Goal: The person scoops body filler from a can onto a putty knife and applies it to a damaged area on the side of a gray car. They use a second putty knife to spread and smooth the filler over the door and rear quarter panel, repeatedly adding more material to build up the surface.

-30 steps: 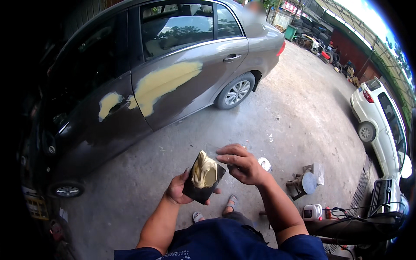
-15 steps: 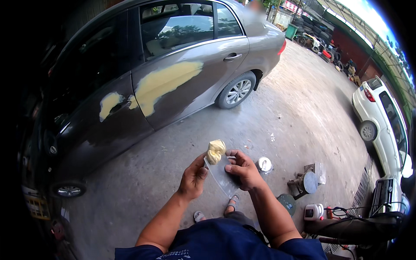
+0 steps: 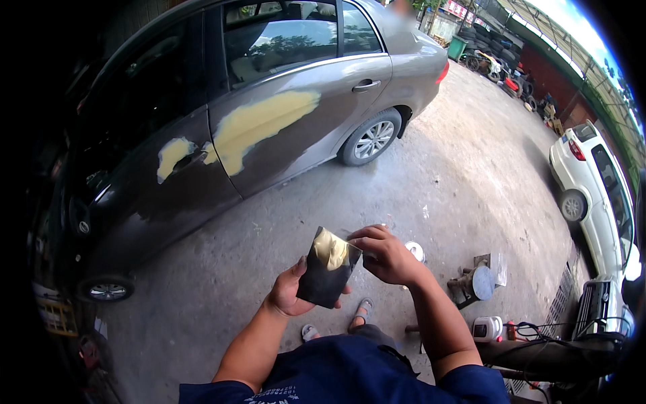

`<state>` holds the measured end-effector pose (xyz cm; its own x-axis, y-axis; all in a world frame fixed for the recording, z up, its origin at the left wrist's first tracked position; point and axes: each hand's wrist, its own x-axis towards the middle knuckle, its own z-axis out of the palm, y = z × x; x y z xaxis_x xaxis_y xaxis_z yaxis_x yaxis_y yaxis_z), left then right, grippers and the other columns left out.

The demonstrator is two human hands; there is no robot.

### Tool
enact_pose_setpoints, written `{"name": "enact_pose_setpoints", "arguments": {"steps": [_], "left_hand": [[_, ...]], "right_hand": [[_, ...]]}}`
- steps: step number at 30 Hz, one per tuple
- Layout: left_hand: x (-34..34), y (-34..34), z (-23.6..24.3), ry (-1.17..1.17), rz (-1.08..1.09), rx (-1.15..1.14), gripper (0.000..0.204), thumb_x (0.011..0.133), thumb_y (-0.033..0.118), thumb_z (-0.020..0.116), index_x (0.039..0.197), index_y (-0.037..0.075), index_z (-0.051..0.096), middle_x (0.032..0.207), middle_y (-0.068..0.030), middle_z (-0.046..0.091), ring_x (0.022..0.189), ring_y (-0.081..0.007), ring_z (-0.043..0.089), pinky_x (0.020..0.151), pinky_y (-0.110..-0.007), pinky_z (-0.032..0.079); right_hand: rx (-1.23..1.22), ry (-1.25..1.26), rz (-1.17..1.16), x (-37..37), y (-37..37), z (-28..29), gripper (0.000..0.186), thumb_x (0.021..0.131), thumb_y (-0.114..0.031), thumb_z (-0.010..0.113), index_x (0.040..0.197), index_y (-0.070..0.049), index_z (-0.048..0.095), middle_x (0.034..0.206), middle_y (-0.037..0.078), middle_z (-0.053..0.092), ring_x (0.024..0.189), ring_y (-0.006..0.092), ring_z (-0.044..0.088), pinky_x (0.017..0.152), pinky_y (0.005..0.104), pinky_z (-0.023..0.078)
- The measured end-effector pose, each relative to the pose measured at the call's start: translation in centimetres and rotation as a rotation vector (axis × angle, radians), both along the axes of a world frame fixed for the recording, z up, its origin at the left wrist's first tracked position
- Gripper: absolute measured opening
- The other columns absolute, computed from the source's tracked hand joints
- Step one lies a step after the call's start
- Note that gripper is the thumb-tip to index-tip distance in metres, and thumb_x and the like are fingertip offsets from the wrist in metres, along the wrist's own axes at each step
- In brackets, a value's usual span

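Observation:
My left hand (image 3: 286,295) grips a dark flat putty board (image 3: 319,284) from beneath, thumb along its left edge. A lump of pale yellow body filler (image 3: 330,249) lies smeared on the board's upper half. At the top right corner my right hand (image 3: 385,256) is closed on a thin spreader (image 3: 356,248), seen nearly edge-on against the filler; most of it is hidden. Ahead on the left stands a grey car (image 3: 323,114). Its rear door carries a large yellow filler patch (image 3: 259,128), and the front door a smaller patch (image 3: 173,155).
To my right are a white-lidded can (image 3: 415,252), a small stool (image 3: 482,283) and a white jug (image 3: 487,329). A white car (image 3: 602,195) is parked at far right. Tyres (image 3: 494,44) are piled at the back. My sandalled feet show below my hands.
The translucent sheet no longer faces me; the dark board now does, in my left hand. The filler sits lower and flatter on it. My right hand has moved slightly up and right.

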<state>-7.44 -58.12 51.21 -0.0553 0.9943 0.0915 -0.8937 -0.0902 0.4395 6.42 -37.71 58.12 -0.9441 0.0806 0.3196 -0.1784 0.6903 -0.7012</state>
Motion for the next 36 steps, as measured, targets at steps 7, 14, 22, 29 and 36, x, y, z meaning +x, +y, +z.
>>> {"name": "enact_pose_setpoints", "arguments": {"steps": [7, 14, 22, 29, 36], "left_hand": [[0.8, 2.9, -1.8, 0.322, 0.534, -0.118, 0.064, 0.1, 0.055, 0.039, 0.145, 0.009, 0.036, 0.133, -0.0062, 0.054, 0.117, -0.0203, 0.054, 0.097, -0.039, 0.044], [1.1, 3.1, -2.7, 0.494, 0.731, -0.156, 0.049, 0.105, 0.04, 0.039, 0.138, 0.005, 0.044, 0.12, -0.0063, 0.058, 0.105, -0.0149, 0.056, 0.094, -0.034, 0.045], [-1.5, -0.3, -0.3, -0.14, -0.105, 0.173, 0.069, 0.097, 0.05, 0.048, 0.149, 0.009, 0.032, 0.145, -0.0226, 0.042, 0.128, -0.0563, 0.041, 0.081, -0.058, 0.055], [-1.0, 0.4, 1.2, -0.13, -0.097, 0.206, 0.073, 0.096, 0.049, 0.051, 0.151, 0.008, 0.027, 0.149, -0.0211, 0.036, 0.129, -0.0562, 0.04, 0.083, -0.058, 0.055], [-0.5, 2.1, 2.8, 0.268, 0.411, 0.092, 0.07, 0.098, 0.046, 0.051, 0.149, 0.003, 0.031, 0.148, -0.0154, 0.041, 0.136, -0.0318, 0.042, 0.111, -0.049, 0.036]], "right_hand": [[0.124, 0.065, -0.254, -1.2, -5.9, -1.3, 0.048, 0.072, 0.005, 0.061, 0.118, -0.009, 0.066, 0.115, 0.012, 0.064, 0.107, 0.0343, 0.056, 0.092, 0.0417, 0.049], [0.044, 0.105, -0.211, -2.0, -4.6, 1.4, 0.052, 0.072, 0.009, 0.056, 0.121, -0.006, 0.063, 0.117, 0.014, 0.063, 0.107, 0.0347, 0.058, 0.093, 0.0397, 0.048], [0.213, 0.308, 0.031, 0.3, -2.3, 4.0, 0.051, 0.071, 0.01, 0.058, 0.118, -0.007, 0.067, 0.117, 0.014, 0.064, 0.102, 0.0348, 0.06, 0.087, 0.0422, 0.051], [0.133, 0.298, 0.033, -0.3, 0.7, 0.9, 0.049, 0.072, 0.01, 0.057, 0.117, -0.005, 0.065, 0.121, 0.015, 0.061, 0.109, 0.0365, 0.058, 0.092, 0.0409, 0.049], [-0.882, -0.109, -0.148, 3.5, -2.1, -4.7, 0.042, 0.088, -0.001, 0.065, 0.128, 0.0, 0.05, 0.111, 0.009, 0.062, 0.108, 0.0156, 0.058, 0.094, 0.0313, 0.045]]}}
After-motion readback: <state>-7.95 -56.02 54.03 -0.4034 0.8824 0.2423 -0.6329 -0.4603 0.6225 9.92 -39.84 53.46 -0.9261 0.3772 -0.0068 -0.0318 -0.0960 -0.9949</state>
